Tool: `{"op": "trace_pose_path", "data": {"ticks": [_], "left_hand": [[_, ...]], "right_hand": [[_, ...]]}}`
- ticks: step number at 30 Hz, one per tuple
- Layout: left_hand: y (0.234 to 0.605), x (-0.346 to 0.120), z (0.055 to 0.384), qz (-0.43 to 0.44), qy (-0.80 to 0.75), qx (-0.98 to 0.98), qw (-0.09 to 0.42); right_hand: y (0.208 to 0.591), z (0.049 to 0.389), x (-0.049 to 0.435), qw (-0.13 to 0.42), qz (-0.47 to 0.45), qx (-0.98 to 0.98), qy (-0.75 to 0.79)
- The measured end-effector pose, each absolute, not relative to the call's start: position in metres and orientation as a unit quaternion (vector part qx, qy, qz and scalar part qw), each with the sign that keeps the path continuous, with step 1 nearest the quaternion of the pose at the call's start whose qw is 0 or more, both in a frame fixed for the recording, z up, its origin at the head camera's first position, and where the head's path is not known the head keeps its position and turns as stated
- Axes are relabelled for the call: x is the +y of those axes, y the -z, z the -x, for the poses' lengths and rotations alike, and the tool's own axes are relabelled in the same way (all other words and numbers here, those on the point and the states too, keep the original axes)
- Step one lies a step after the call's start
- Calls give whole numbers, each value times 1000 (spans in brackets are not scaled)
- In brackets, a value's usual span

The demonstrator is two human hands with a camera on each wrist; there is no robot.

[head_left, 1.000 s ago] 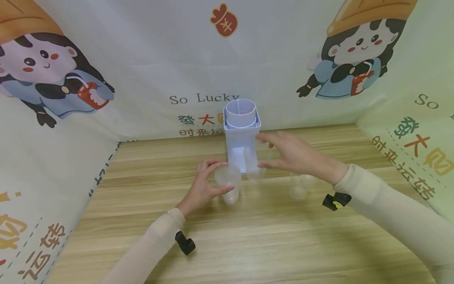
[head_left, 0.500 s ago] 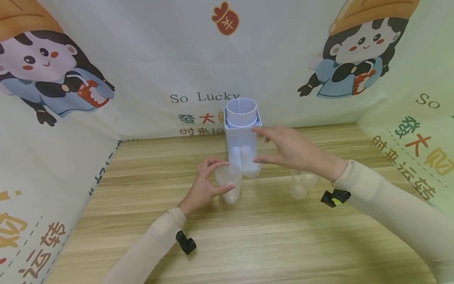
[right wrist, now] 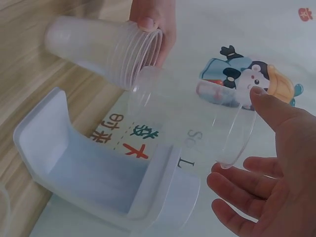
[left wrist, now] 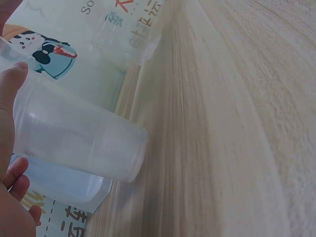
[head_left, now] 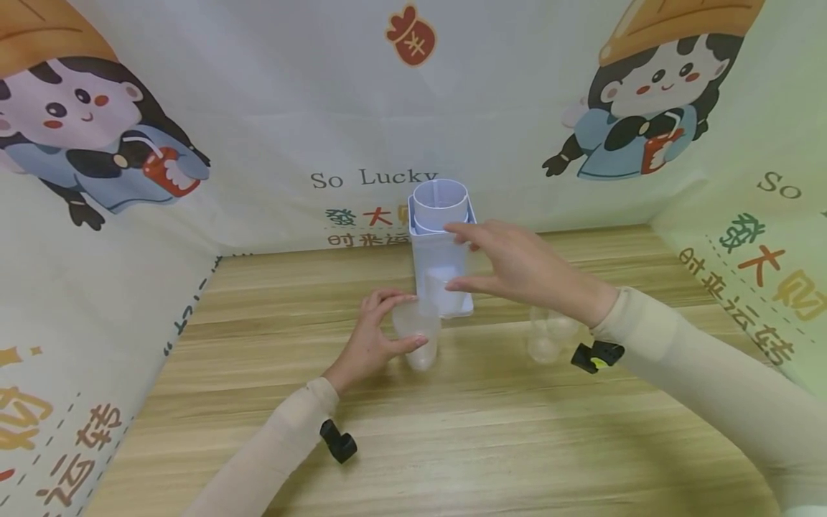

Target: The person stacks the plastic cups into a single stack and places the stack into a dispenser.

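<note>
A stack of clear plastic cups (head_left: 415, 316) stands on the table, and my left hand (head_left: 365, 341) grips it near the rim between thumb and fingers. The nested rims of that stack (right wrist: 94, 47) show in the right wrist view. My right hand (head_left: 526, 269) holds a single clear plastic cup (right wrist: 192, 116) by its rim, thumb on one side and fingers on the other. The base of this cup overlaps the stack's mouth in the right wrist view. Just behind both hands stands a pale lavender dispenser-like holder (head_left: 423, 255) with a round tube on top.
More clear cups (head_left: 545, 345) stand on the wooden table (head_left: 452, 431), right of the stack and partly behind my right wrist. A printed cloth (head_left: 271, 143) with cartoon figures walls in the back and sides.
My right hand has moved left and slightly up with its cup, bringing it nearer the stack. The left hand keeps its grip on the stack in the same place.
</note>
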State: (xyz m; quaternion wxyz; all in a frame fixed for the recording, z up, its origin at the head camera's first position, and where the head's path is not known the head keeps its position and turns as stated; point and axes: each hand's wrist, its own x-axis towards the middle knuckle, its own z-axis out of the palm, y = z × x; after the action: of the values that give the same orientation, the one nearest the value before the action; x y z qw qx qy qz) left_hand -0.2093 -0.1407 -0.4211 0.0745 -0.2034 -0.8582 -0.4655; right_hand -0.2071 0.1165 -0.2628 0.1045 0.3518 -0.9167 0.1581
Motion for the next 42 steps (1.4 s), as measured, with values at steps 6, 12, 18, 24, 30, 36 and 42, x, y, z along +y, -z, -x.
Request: {"op": "trace_pose_path", "data": {"ticks": [6, 12, 18, 24, 30, 36, 42], "left_hand": [[419, -141, 209, 203, 461, -861, 76], [418, -141, 209, 200, 456, -864, 76], [418, -141, 209, 195, 454, -866, 72], [419, -141, 209, 195, 452, -868, 71], [419, -141, 209, 200, 451, -867, 71], [420, -140, 210, 200, 458, -863, 71], [421, -141, 210, 209, 460, -860, 79]], "right_hand": [[261, 208, 106, 110, -372, -907, -165], [262, 209, 95, 121, -402, -893, -161], [265, 211, 86, 125, -415, -887, -158], [267, 212, 81, 127, -414, -889, -152], [269, 212, 79, 115, -411, -892, -148], [280, 215, 78, 100, -419, -891, -145], [298, 218, 75, 94, -413, -897, -127]]}}
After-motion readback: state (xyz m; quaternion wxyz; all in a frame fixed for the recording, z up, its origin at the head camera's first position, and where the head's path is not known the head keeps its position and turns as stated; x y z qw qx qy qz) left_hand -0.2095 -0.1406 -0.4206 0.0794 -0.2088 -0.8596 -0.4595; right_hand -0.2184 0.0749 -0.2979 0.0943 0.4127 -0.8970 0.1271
